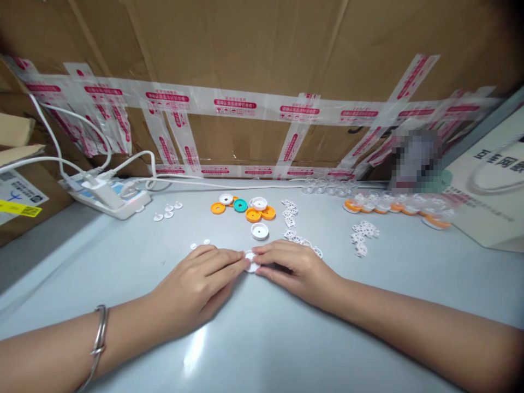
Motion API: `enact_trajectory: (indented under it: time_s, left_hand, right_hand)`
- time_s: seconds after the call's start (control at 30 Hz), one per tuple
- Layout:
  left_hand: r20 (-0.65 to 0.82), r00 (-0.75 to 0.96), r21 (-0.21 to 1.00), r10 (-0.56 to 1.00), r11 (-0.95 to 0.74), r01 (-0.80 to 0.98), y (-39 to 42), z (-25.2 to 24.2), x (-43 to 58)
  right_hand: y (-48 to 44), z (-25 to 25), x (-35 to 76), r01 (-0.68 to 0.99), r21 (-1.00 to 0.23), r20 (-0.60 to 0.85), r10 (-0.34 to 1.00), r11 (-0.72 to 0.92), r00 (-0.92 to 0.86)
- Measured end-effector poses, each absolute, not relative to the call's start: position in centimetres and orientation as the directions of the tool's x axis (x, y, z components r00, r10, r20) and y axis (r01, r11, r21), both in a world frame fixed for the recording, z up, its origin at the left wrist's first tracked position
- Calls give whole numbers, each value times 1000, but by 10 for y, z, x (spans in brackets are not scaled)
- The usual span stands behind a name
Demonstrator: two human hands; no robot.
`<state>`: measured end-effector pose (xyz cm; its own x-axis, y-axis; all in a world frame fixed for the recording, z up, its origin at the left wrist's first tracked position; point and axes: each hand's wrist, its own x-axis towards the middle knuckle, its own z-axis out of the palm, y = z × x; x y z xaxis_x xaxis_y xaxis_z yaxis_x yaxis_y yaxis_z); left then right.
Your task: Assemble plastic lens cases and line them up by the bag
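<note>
My left hand (204, 281) and my right hand (298, 270) meet over a small white round plastic piece (251, 267) on the table. Its left side is held by my left fingertips, its right side by my right thumb and fingers. Much of the piece is covered by my fingers. Just beyond it lies a white round shallow cup (260, 231) with a hole in the middle. Farther back are several orange discs (253, 215), a teal disc (240, 205) and more white ones (226, 199). Two tiny white discs (194, 246) lie near my left knuckles.
White spoked wheels (290, 214) trail right of the discs; another cluster (364, 234) lies farther right. Small stemmed white discs (168, 214) sit at left. Clear domes on orange bases (403, 205) line the back right. A power strip (110, 196) and taped cardboard box (245, 131) stand behind.
</note>
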<state>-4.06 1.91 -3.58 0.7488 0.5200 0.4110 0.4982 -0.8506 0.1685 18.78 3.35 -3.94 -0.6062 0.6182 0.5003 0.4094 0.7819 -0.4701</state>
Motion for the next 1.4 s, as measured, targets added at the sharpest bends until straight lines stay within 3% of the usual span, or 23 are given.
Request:
enact_trajectory:
  time_s: [0.2, 0.47, 0.7, 0.9, 1.1, 1.4]
  left_hand:
    - [391, 754, 160, 528, -845, 510, 19, -36, -40]
    - [378, 771, 102, 512, -851, 515, 18, -34, -39]
    - [403, 758, 90, 513, -846, 525, 14, -27, -40]
    - [543, 589, 158, 599, -762, 628, 39, 7, -70]
    - [78, 704, 312, 706, -688, 655, 64, 21, -100]
    - [-58, 669, 370, 741, -606, 704, 65, 17, -98]
  right_hand:
    - [33, -40, 187, 411, -376, 549, 556, 831, -623]
    - [32, -41, 186, 446, -329, 498, 554, 832, -667]
    - [30, -37, 186, 423, -378, 485, 565, 824, -667]
    - [28, -31, 188, 413, -478, 441, 618, 775, -650]
    - [24, -26, 188, 446, -521, 382, 667, 727, -640]
    - [21, -22, 185, 424, -524, 350, 640, 739, -684]
